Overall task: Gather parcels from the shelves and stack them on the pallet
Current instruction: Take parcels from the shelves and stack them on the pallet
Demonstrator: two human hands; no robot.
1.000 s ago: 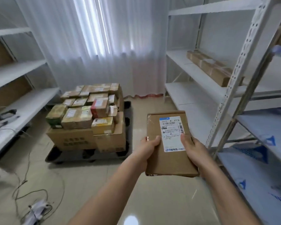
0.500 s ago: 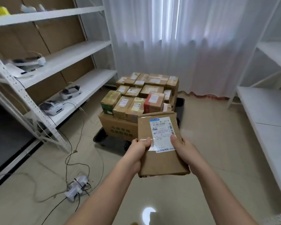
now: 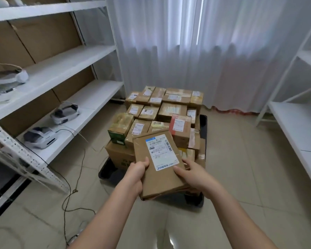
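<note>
Change: the pallet [image 3: 203,126] and its stacked parcels [image 3: 171,112] now sit nearer, mid-frame; the flat parcel [image 3: 160,169] is tilted left. 
Item: flat parcel, label up, lower centre, carried over the stack's near edge, apparently for placing. 
Hold: left hand [image 3: 136,174] and right hand [image 3: 196,175] grip opposite sides, thumbs on top, likely to keep it level. 
Surroundings: shelves [image 3: 65,69] at left.
</note>
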